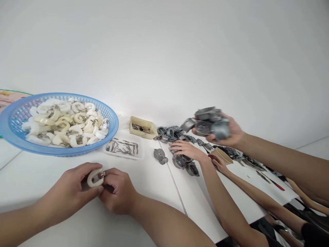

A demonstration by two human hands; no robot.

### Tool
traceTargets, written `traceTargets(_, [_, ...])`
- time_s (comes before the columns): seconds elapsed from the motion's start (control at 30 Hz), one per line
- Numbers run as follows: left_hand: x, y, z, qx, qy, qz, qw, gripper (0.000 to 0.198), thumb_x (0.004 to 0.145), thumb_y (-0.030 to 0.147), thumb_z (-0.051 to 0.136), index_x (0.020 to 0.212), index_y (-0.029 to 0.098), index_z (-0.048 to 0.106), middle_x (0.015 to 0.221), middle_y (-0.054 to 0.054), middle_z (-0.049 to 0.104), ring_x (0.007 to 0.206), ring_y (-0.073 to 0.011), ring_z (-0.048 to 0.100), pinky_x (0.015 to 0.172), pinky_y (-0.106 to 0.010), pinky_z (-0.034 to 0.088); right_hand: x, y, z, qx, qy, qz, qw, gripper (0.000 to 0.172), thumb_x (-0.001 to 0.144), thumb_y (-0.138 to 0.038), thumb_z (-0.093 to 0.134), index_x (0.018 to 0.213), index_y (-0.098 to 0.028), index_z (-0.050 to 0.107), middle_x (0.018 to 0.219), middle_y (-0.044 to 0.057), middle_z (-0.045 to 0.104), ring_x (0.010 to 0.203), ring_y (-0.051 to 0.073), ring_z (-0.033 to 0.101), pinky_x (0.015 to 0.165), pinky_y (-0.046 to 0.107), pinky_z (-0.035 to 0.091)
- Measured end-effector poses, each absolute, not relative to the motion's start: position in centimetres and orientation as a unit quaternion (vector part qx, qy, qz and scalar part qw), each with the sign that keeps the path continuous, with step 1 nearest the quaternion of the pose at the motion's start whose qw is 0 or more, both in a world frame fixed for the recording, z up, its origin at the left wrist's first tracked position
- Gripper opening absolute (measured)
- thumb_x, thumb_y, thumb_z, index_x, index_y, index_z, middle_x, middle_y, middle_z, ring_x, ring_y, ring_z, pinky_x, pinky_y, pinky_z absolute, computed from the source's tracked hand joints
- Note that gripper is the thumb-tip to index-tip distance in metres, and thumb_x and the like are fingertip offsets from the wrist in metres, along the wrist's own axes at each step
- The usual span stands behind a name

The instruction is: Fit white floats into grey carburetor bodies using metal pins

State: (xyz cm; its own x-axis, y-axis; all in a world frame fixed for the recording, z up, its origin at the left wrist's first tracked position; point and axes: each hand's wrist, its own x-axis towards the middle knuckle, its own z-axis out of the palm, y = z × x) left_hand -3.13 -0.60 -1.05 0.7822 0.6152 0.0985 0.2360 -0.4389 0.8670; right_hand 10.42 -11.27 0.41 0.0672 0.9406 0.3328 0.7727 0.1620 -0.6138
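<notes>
My left hand [68, 185] and my right hand [118, 190] meet low on the table, both gripping a white C-shaped ring [92, 179]. A small metal clip [102, 174] sits at the ring's open end, by my right fingers. Up and to the left, a blue plastic mesh basket [109, 115] holds several similar white rings [66, 120]. Nearest my right hand is a white tray of small metal pins [123, 149]. Part of each hand hides the ring.
A co-worker's hand [218, 128] holds grey metal castings [210, 123]; other hands [186, 149] reach among a casting pile [172, 133]. A beige box [142, 127], a thin metal rod [172, 180], a tan cup [222, 156] and a red-handled screwdriver [277, 184] are on the white table [151, 192].
</notes>
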Motion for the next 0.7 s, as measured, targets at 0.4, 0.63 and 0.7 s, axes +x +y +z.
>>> traceTargets(0.4, [-3.1,-0.5,0.5,0.835,0.255,0.190,0.450,0.041,0.071,0.034,0.058,0.109,0.020,0.057,0.101,-0.004,0.066,0.089,-0.0222,0.061,0.078,-0.030,0.049,10.6,-11.2,0.8,-0.612,-0.680,0.125,0.385,0.007,0.074,-0.022,0.050,0.074,-0.019,0.057,0.086,0.005,0.062,0.083,0.015,0.060,0.074,0.023,0.050])
traceTargets(0.63, [-3.3,-0.2,1.1,0.841,0.240,0.160,0.457,0.041,0.073,0.034,0.057,0.111,0.019,0.054,0.101,-0.003,0.065,0.088,-0.0203,0.061,0.077,-0.028,0.049,10.6,-11.1,0.8,-0.615,-0.675,0.132,0.387,0.005,0.075,-0.020,0.052,0.072,-0.019,0.057,0.089,0.005,0.062,0.080,0.014,0.060,0.071,0.023,0.050])
traceTargets(0.7, [-3.4,-0.2,1.2,0.839,0.240,0.161,0.462,0.040,0.073,0.033,0.057,0.111,0.019,0.054,0.101,-0.003,0.064,0.088,-0.0202,0.061,0.077,-0.028,0.049,10.6,-11.0,0.8,-0.610,-0.675,0.135,0.393,0.005,0.075,-0.019,0.052,0.074,-0.019,0.057,0.092,0.005,0.063,0.080,0.014,0.060,0.073,0.023,0.050])
